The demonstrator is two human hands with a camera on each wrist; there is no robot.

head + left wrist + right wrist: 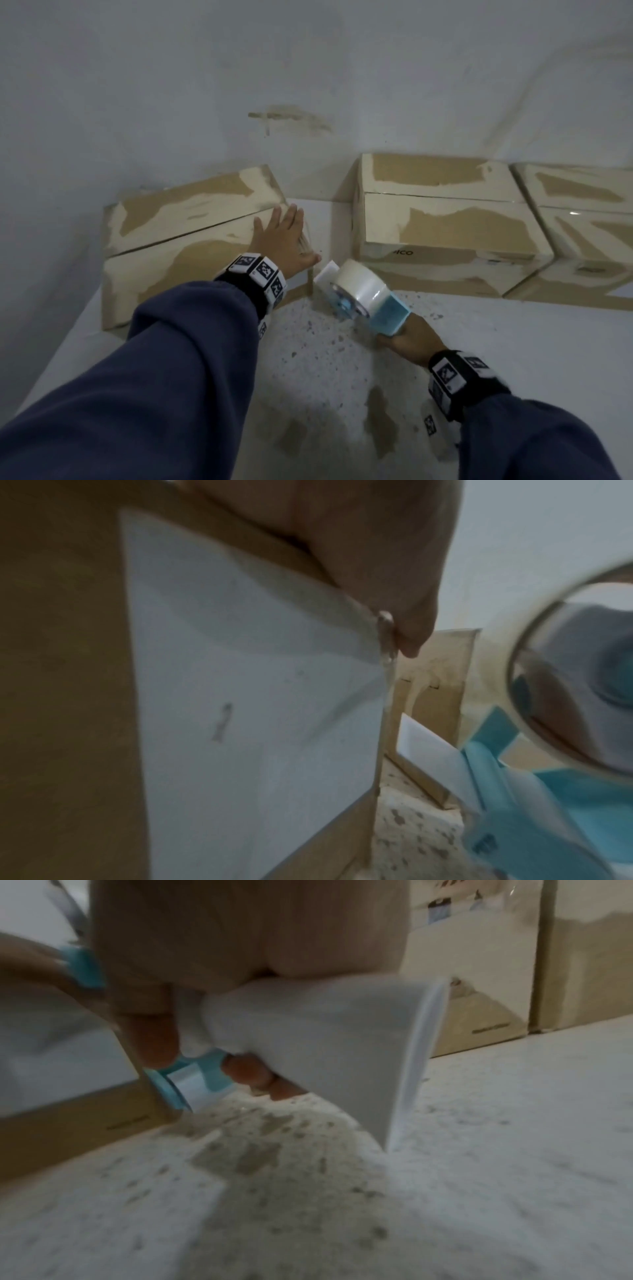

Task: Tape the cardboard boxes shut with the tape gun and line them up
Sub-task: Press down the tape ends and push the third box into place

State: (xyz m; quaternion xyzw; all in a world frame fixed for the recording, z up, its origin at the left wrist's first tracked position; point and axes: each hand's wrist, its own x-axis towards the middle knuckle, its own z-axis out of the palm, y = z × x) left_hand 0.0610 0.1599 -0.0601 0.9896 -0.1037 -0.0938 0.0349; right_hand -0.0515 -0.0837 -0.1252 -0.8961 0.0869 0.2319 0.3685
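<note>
A cardboard box (178,240) with torn patches lies at the left against the wall. My left hand (281,236) rests flat on its right top corner, fingers straight; in the left wrist view the thumb (404,610) lies along the box's edge above a white label (257,696). My right hand (411,339) grips the handle of a blue and white tape gun (363,294) with a clear tape roll (356,281), held just right of that box's near corner. The right wrist view shows my fingers (240,934) curled round the gun's white body (325,1042).
Two more cardboard boxes (445,222) (589,219) stand side by side along the wall at the right. A speckled white floor (342,377) spreads in front of them. A grey wall (308,85) closes the back.
</note>
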